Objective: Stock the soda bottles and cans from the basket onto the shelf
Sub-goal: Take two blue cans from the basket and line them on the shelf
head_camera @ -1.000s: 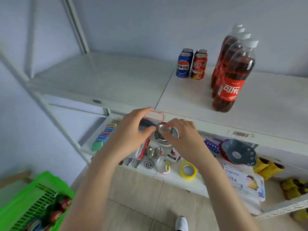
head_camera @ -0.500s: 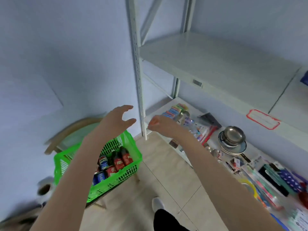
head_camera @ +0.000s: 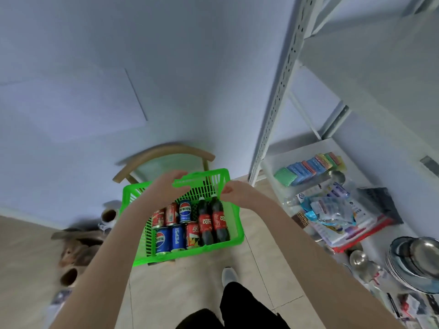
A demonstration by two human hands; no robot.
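Two cola bottles [head_camera: 212, 224] lie side by side along the right side of a green plastic basket [head_camera: 190, 254], caps pointing away from the person. Six soda cans [head_camera: 178, 237] sit in two rows to their left. Above the far rim, the left hand [head_camera: 168, 186] is spread and empty. The right hand [head_camera: 235, 192] is blurred, so its grip is unclear. The basket rests on a wooden chair [head_camera: 164, 149], left of the white shelf [head_camera: 273, 115].

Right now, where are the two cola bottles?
Head view, centre: the red-labelled dark cola bottles sit rightmost in the green plastic basket, beside red and blue cans.
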